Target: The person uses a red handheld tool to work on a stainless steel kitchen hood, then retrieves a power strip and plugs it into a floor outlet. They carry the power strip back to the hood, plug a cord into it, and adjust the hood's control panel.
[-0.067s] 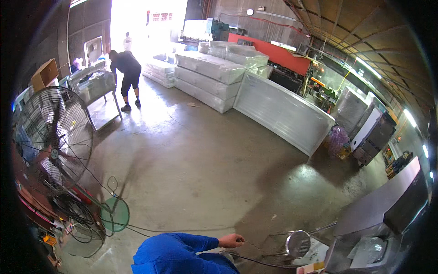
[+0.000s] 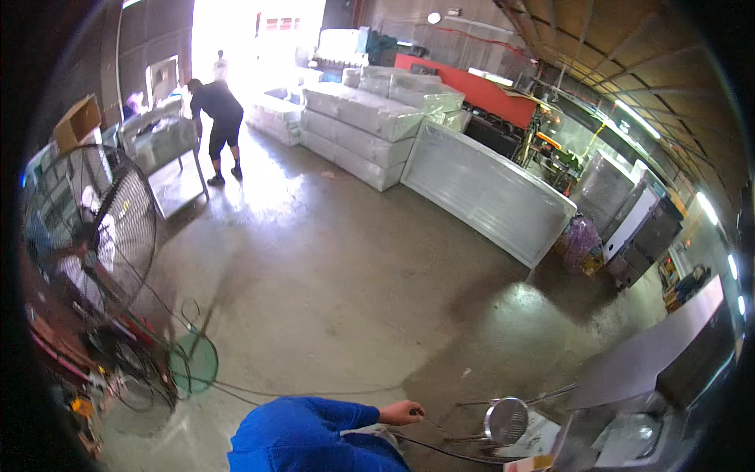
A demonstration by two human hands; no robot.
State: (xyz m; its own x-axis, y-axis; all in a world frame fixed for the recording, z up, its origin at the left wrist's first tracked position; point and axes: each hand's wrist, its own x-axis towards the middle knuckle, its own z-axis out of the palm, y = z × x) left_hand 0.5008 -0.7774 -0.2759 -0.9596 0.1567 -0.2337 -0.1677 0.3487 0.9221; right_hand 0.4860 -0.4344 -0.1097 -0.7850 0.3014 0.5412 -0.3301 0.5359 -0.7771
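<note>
My left hand (image 2: 403,412) reaches out to the right from a blue sleeve (image 2: 314,433) at the lower edge. Its fingers are curled in, and whatever they hold, if anything, is too small to make out. A black cable (image 2: 440,449) runs along the floor just below and right of it. Farther right is a round metal piece with a slotted face (image 2: 506,422), on a thin-legged frame. Beside that stands an open sheet-metal unit (image 2: 668,401) with plastic film in it. My right hand does not show.
A large fan (image 2: 90,228) stands at left, above a green round base (image 2: 193,362) and tangled cables. Stacked film-wrapped slabs (image 2: 354,141) and a leaning wrapped panel (image 2: 487,197) line the back. A person (image 2: 219,118) bends at a metal table (image 2: 185,193) near the bright doorway.
The view has shifted slightly, so most things sit a little higher or to one side. My left hand and the distant person look nearly the same.
</note>
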